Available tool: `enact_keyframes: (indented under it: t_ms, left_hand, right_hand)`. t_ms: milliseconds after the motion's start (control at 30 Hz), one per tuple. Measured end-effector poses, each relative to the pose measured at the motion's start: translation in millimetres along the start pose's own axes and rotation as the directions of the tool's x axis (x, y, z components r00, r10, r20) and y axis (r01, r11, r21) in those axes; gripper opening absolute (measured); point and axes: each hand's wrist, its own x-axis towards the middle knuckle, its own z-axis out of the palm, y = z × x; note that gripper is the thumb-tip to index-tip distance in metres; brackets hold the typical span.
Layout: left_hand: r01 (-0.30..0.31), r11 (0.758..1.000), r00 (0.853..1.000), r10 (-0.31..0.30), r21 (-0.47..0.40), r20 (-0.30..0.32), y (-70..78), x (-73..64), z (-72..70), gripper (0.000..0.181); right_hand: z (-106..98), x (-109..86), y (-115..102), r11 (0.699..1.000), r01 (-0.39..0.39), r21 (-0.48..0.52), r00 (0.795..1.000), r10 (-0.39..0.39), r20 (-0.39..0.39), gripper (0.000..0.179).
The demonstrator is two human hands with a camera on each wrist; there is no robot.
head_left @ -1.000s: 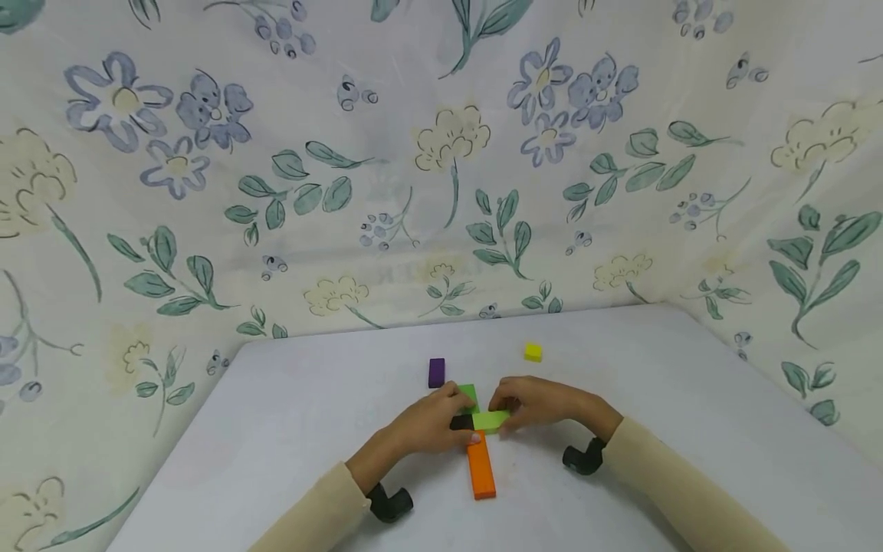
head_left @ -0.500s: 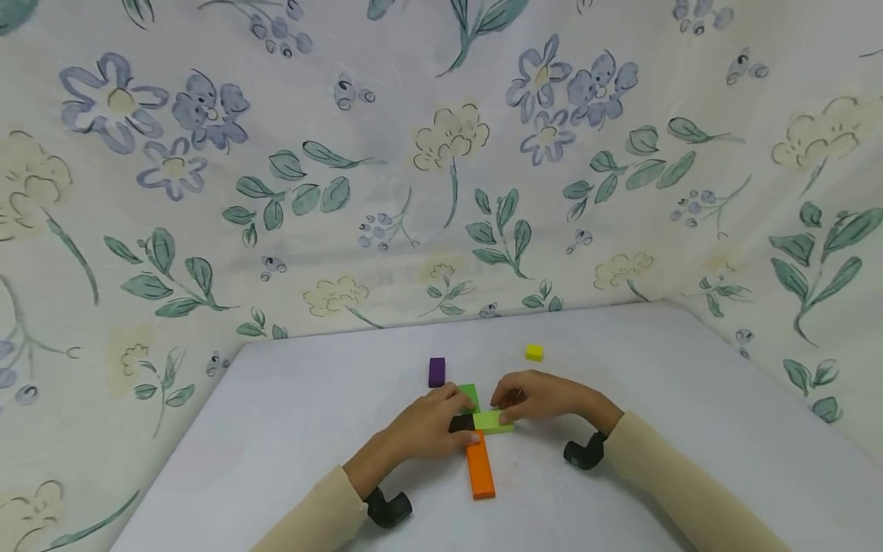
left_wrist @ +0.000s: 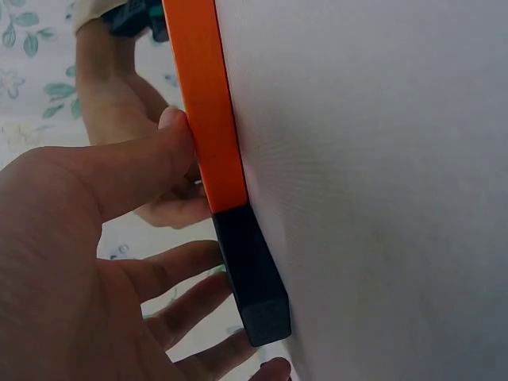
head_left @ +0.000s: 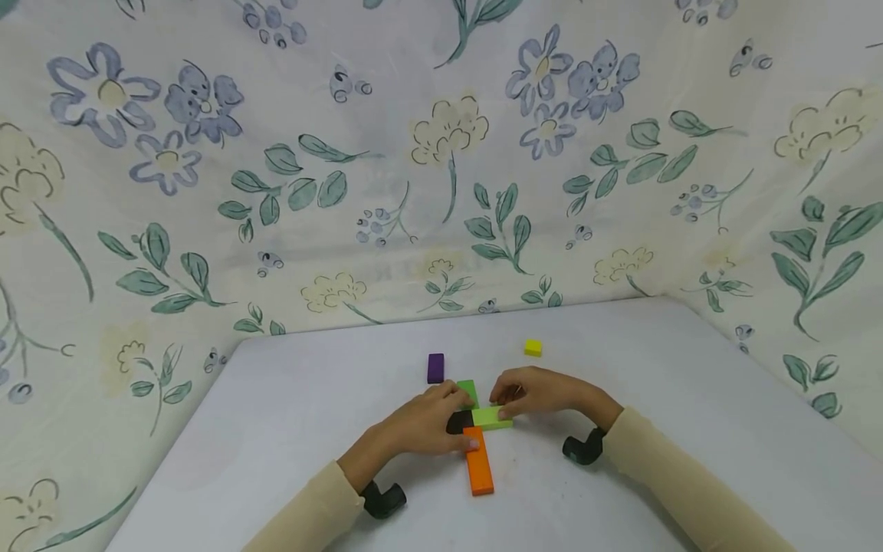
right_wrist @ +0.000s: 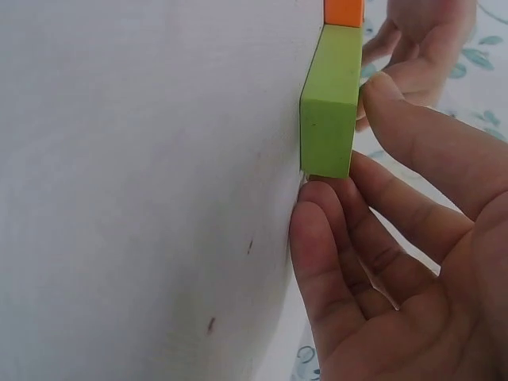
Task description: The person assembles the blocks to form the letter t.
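Observation:
Four-armed cross of blocks lies on the white table: an orange block (head_left: 480, 471) nearest, a black block (head_left: 457, 423) to the left, a light green block (head_left: 487, 416) to the right, and a green block (head_left: 467, 392) at the far side. My left hand (head_left: 418, 422) rests its thumb on the orange block, its loosely spread fingers at the black one and reaching the green one. With the thumb on top of the light green block, my right hand (head_left: 545, 389) holds its outer end; the other fingers curl behind, partly hidden in the right wrist view.
Beyond the cross lie a purple block (head_left: 436, 368) and a small yellow block (head_left: 533, 348). A flowered cloth (head_left: 386, 192) hangs behind the table (head_left: 310, 383). Each wrist carries a black camera mount, one near the left sleeve (head_left: 384, 500).
My right thumb has shifted from the near side of the light green block onto its top. The left hand and the blocks stay nearly in place; the head view tilts slightly.

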Motion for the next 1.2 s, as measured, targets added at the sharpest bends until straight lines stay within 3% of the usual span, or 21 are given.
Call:
enact_keyframes:
  t_ms: [1200]
  left_hand:
    - [0.011, 1.0, 0.999, -0.011, -0.002, -0.035, 1.7, 2.1, 1.2, 0.061]
  right_hand:
    - [0.8, 3.4, 1.1, 0.999, -0.035, 0.027, 0.999, 0.035, 0.009, 0.022]
